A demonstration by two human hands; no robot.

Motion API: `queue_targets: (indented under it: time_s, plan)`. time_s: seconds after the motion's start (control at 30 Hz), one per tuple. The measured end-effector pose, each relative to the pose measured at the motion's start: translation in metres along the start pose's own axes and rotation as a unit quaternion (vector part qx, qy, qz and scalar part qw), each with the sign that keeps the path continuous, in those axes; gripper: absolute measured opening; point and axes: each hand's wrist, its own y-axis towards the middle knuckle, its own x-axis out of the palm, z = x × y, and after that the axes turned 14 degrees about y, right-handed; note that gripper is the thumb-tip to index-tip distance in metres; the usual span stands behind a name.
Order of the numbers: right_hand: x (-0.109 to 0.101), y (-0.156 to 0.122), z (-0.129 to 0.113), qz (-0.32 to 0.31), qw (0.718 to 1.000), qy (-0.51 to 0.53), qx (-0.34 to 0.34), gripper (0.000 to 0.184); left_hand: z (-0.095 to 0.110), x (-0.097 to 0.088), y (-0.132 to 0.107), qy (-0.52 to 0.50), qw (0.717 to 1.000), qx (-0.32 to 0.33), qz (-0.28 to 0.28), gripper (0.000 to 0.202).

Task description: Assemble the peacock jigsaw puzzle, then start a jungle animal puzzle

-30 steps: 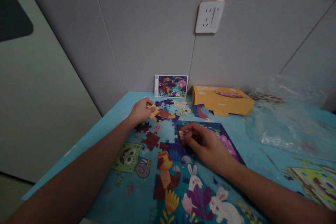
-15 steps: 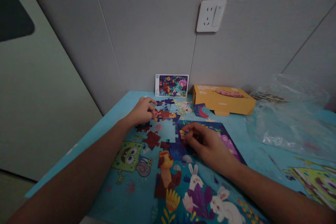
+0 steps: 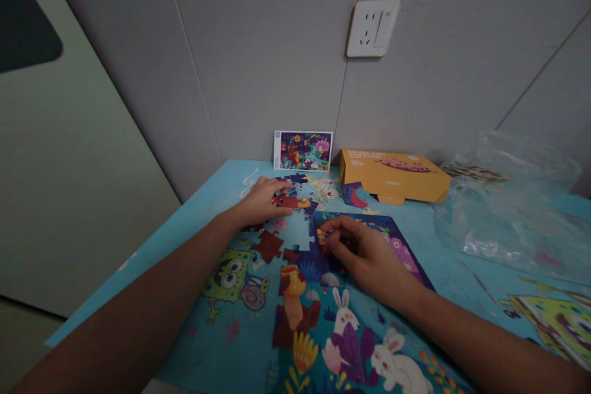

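My left hand (image 3: 264, 202) reaches over a group of loose puzzle pieces (image 3: 290, 202), its fingers stretched out and apart. It partly hides the pieces under it. My right hand (image 3: 362, 249) rests on the partly joined jigsaw puzzle (image 3: 346, 332), near the left edge of its upper part. Its fingers are curled together, and whatever may be between the fingertips is hidden. A dark red puzzle piece (image 3: 268, 246) lies left of the puzzle, below my left hand. Rabbits, flowers and a brown animal show on the joined part.
A picture card (image 3: 303, 151) leans against the wall. Right of it stand a yellow box (image 3: 397, 175) and a crumpled clear plastic bag (image 3: 498, 215). A puzzle piece with a red crescent (image 3: 355, 195) lies before the box. The blue tablecloth (image 3: 180, 320) has cartoon prints.
My left hand has opened from a curled shape and moved slightly right, its fingers now stretched over the loose pieces. My right hand stays in about the same place.
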Motion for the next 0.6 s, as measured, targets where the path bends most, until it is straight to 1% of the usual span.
queue_targets:
  time_s: [0.07,0.13,0.2,0.23,0.27,0.3,0.37,0.43,0.5,0.6]
  plan:
    - [0.000,0.000,0.000,0.000,1.000,0.003,0.004,0.017,0.003,-0.003,-0.001,-0.048,0.998,-0.003,0.030,0.062]
    - [-0.002,-0.001,-0.003,-0.010,1.000,-0.001,0.004,0.017,0.008,-0.005,-0.002,-0.157,0.986,-0.014,0.048,0.064]
    - [-0.003,-0.003,-0.008,-0.044,0.998,-0.028,-0.024,0.019,0.014,-0.007,-0.003,-0.301,0.952,-0.033,0.031,0.068]
    - [-0.004,-0.005,-0.011,-0.074,0.994,-0.052,-0.054,0.020,0.017,-0.008,-0.004,-0.362,0.931,-0.042,0.013,0.070]
    - [-0.005,-0.008,-0.015,-0.112,0.986,-0.079,-0.092,0.021,0.020,-0.009,-0.005,-0.405,0.913,-0.047,-0.005,0.071]
    - [-0.005,-0.010,-0.018,-0.155,0.974,-0.104,-0.130,0.024,0.022,-0.011,-0.005,-0.431,0.901,-0.048,-0.017,0.071]
    - [-0.005,-0.014,-0.024,-0.228,0.945,-0.145,-0.182,0.032,0.023,-0.013,-0.006,-0.446,0.894,-0.040,-0.021,0.067]
    - [-0.004,-0.016,-0.026,-0.263,0.930,-0.171,-0.191,0.041,0.023,-0.016,-0.006,-0.441,0.897,-0.024,-0.017,0.062]
    - [-0.005,-0.016,-0.026,-0.264,0.928,-0.191,-0.181,0.053,0.022,-0.018,-0.007,-0.423,0.906,-0.012,-0.023,0.056]
    - [-0.008,-0.013,-0.023,-0.256,0.929,-0.209,-0.169,0.066,0.021,-0.018,-0.008,-0.393,0.918,0.006,-0.049,0.050]
